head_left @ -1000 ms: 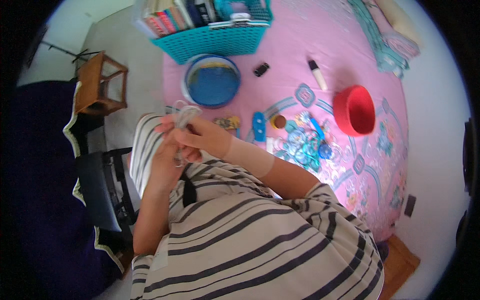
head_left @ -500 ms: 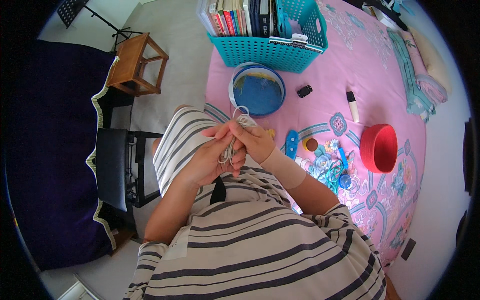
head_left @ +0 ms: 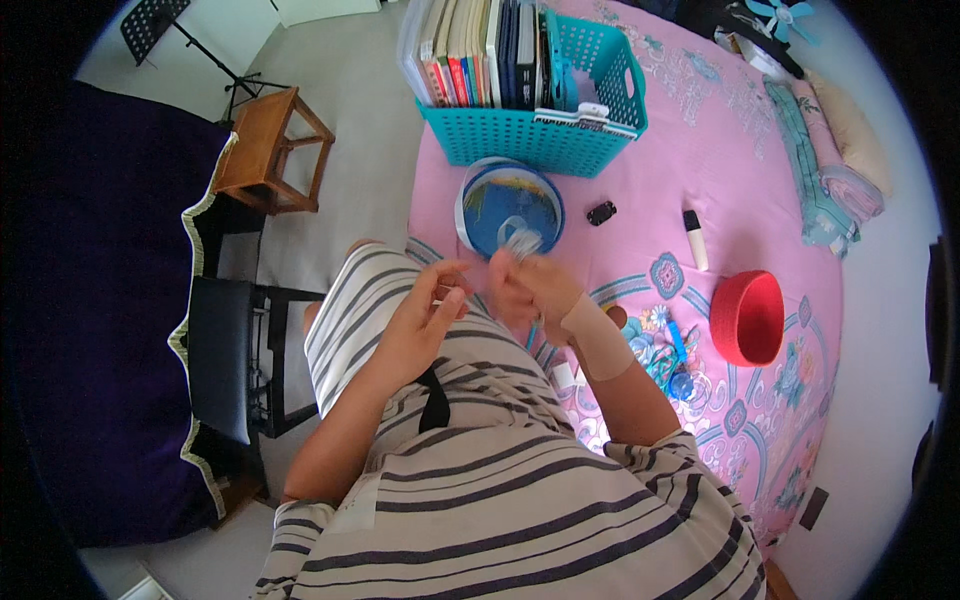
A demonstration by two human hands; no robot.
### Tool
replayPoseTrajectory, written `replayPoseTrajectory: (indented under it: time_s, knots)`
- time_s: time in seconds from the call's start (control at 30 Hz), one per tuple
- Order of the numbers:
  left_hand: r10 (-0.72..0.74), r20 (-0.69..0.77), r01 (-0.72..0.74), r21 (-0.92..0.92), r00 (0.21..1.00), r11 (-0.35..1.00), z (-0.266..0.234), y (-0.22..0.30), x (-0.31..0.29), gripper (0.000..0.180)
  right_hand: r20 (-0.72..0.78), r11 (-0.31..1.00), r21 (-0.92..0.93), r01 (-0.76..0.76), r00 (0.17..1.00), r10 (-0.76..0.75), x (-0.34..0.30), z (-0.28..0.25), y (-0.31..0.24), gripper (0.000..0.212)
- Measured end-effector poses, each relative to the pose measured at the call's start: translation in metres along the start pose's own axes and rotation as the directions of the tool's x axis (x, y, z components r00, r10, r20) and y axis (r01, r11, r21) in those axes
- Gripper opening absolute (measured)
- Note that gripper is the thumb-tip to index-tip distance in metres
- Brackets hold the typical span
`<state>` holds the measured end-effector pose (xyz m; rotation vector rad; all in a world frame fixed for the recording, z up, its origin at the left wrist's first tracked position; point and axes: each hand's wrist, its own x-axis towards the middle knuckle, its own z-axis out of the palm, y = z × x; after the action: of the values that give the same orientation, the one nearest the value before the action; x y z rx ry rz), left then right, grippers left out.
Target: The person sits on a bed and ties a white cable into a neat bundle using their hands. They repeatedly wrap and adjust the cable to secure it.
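Observation:
A looped bundle of white cord [head_left: 520, 238] sticks up from my right hand [head_left: 535, 290], whose fingers are closed round it; both are smeared by motion. They are at the near edge of a round blue tub [head_left: 512, 205] with a pale rim, and the cord loops overlap the tub in view. To the left, over my striped lap, is my left hand [head_left: 428, 315], apart from the right one. Its fingers are loosely curled with a gap between thumb and forefinger. A small pale spot shows in that gap, too small to name.
A teal basket [head_left: 530, 145] of books stands on the pink bed cover beyond the tub. Farther right lie a small black object [head_left: 602, 213], a white tube with a black cap [head_left: 696, 240], a red basket [head_left: 747, 318] and blue cord [head_left: 660, 365]. A wooden stool [head_left: 262, 160] stands left.
My hands, together on the white cord before, have separated. The right one has moved right with the cord bundle; the left has loosened and stays over my lap. The whole view has shifted slightly.

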<state>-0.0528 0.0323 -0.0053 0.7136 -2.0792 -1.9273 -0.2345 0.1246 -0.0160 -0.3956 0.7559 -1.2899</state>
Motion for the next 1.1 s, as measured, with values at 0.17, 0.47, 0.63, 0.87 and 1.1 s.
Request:
replayPoseTrajectory:
  time_s: [0.17,0.47,0.63,0.87,1.1]
  knots:
    - [0.061,0.241,-0.027,-0.143,0.969,0.989,0.005,0.014,0.005,0.041,0.327,0.829,-0.543,0.136,0.943,0.060,-0.003,0.003,0.020,0.035]
    - [-0.175,0.080,0.192,-0.440,0.981,0.877,0.008,-0.012,0.007,0.028,0.234,0.949,-0.087,-0.304,0.920,0.316,-0.003,0.025,0.017,0.035]
    - [-0.235,-0.046,0.166,-0.576,0.971,0.800,0.010,-0.007,0.008,0.028,0.172,0.960,-0.098,-0.262,0.946,0.276,-0.002,0.029,0.016,0.035]
    - [-0.146,-0.028,0.076,-0.745,0.989,0.662,0.005,0.022,0.001,0.031,0.119,0.954,-0.113,-0.276,0.950,0.289,0.001,0.038,0.014,0.034]
    - [-0.005,-0.282,-0.122,-0.431,0.959,0.894,-0.011,0.003,0.000,0.035,0.038,0.995,0.086,0.043,0.998,-0.047,0.014,0.046,0.028,0.031]
